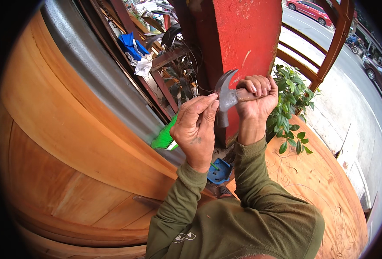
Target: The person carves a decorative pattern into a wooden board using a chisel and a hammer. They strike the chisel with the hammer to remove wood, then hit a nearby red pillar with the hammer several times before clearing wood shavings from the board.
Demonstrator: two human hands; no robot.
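My right hand (258, 105) is wrapped around the handle of a claw hammer (228, 99), close under its head. The grey metal head points left, with the curved claw up and the striking face down. My left hand (195, 129) is closed in a pinch, thumb against fingertips, right beside the hammer head. Whatever lies between those fingertips is too small to make out. Both hands are raised in front of a red post (249, 39), and olive-green sleeves cover my forearms.
Curved wooden panels (83, 134) fill the left side. A carved wooden panel (312, 172) lies at the right, below a leafy plant (288, 97). Low between my arms are a blue dustpan (219, 171) and a green broom (165, 137). Beyond a railing (303, 71) runs a street with vehicles.
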